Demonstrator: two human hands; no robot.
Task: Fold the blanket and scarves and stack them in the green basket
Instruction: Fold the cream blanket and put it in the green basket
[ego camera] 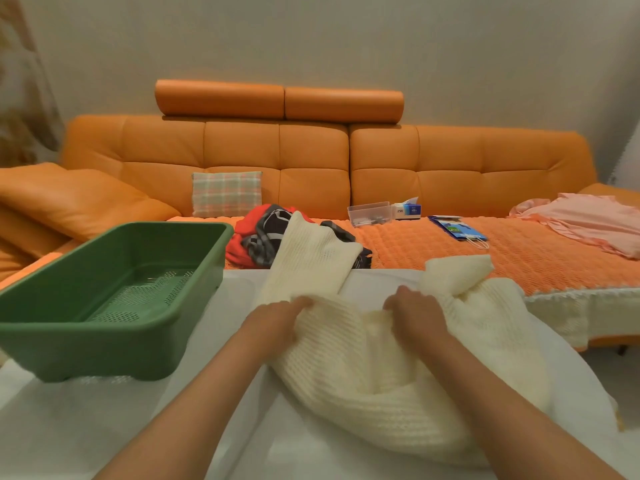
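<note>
Centre-right on the white tabletop (104, 427): cream ribbed-knit textile (381, 368), rumpled and thick, one end trailing over the far edge onto the red-and-black scarf heap (256, 237). Left grip (277, 320) and right grip (415, 313) both clench its bunched middle. Likely faults: stretchy knit folding crooked, trailing end dragging the heap. Green plastic basket (104, 351) stands at left.

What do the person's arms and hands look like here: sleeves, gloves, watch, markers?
Left hand and right hand: no gloves, and no rings or markers visible on the backs that show. Left forearm and right forearm: uncovered down to the bottom frame edge, with no sleeve, watch, bracelet or strap in view.
</note>
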